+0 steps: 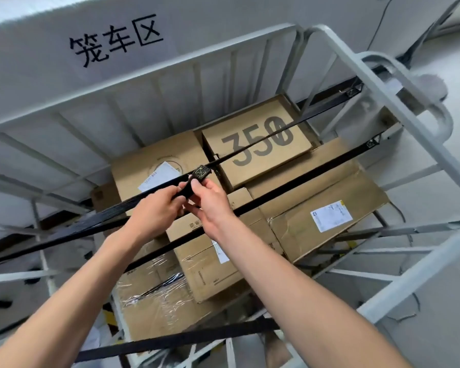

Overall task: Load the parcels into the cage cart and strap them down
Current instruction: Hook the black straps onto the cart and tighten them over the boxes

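Several brown cardboard parcels lie inside the grey metal cage cart [377,86], among them a box printed "350" [258,142] and a film-wrapped box [154,301]. A black strap [298,123] runs from the cart's right rail across the top to the middle. There my left hand [154,208] and my right hand [210,203] pinch it where its stitched end [201,173] meets the wider strap [64,235] coming from the left. A second black strap [303,181] spans the cart just below, and a third [186,338] crosses near me.
A white wall sign with black characters [114,41] stands behind the cart. The cart's barred sides surround the load. Grey floor [457,144] shows to the right, with a cable on it.
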`<state>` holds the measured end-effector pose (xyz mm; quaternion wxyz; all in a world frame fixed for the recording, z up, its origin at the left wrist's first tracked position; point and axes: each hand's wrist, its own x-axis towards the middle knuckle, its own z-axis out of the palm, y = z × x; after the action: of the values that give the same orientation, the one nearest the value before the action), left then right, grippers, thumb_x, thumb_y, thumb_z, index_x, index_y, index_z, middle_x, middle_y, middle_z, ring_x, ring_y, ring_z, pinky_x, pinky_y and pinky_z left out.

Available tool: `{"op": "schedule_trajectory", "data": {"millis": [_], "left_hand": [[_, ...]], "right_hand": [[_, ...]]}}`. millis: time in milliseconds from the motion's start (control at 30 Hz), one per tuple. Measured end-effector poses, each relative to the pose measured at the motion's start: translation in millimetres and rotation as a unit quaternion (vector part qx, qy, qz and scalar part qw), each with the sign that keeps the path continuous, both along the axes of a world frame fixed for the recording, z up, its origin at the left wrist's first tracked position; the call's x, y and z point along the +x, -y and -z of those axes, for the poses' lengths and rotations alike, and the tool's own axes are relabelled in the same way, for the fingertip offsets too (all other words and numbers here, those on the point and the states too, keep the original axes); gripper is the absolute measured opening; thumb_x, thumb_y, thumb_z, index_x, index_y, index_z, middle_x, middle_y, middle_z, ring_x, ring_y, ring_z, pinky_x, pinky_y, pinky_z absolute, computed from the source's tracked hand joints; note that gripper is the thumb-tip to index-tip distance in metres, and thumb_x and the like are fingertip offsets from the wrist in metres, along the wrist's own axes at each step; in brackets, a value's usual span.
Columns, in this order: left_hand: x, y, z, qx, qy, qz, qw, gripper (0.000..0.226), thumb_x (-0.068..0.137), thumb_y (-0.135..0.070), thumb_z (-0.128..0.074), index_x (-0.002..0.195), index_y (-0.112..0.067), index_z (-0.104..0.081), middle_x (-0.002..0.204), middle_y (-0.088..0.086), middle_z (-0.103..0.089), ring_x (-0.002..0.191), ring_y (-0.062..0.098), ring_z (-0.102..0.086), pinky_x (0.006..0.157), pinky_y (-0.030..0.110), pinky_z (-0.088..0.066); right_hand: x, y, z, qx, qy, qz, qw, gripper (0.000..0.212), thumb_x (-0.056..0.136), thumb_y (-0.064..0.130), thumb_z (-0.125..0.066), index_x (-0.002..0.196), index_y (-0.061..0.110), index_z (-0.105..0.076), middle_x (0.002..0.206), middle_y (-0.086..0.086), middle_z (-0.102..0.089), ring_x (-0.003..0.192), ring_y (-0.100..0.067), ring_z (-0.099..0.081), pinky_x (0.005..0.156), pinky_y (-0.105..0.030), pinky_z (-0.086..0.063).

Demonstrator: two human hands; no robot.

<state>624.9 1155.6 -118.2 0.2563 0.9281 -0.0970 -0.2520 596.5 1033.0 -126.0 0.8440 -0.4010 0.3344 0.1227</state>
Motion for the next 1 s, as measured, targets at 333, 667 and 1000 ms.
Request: {"op": "schedule_trajectory", "data": {"millis": [333,667,1000], "left_hand": [[41,123,37,0.073,-0.032,-0.015,0.997,0.019,0.1,-0.019,-0.044,0.103,-0.028,-0.061,0.085,-0.005,-0.067,0.081,0.019,-0.061,0.061,0.031,-0.038],[99,135,46,0.103,-0.062,-0.073,0.99,0.017,0.1,-0.024,-0.045,0.09,-0.03,-0.056,0.101,0.005,-0.072,0.099,0.029,-0.064,0.085,0.041,-0.051],[145,135,34,0.016,-0.137,-0.076,0.988,0.015,0.078,-0.028,-0.045,0.073,-0.022,-0.057,0.07,-0.002,-0.065,0.072,0.02,-0.06,0.068,0.032,-0.047]], "right_hand": [[59,137,40,-0.094,-0.001,-0.194,0.976,0.013,0.103,0.016,-0.051,0.097,0.018,-0.062,0.092,-0.003,-0.069,0.081,-0.014,-0.067,0.08,-0.034,-0.06],[125,153,53,-0.149,0.006,-0.29,0.945,0.017,0.104,0.029,-0.05,0.104,0.019,-0.064,0.111,-0.01,-0.07,0.073,-0.007,-0.053,0.058,-0.022,-0.035],[165,155,50,-0.096,0.063,-0.269,0.956,0.018,0.103,0.026,-0.049,0.091,0.015,-0.057,0.076,0.003,-0.066,0.056,-0.008,-0.047,0.047,-0.02,-0.03]]}}
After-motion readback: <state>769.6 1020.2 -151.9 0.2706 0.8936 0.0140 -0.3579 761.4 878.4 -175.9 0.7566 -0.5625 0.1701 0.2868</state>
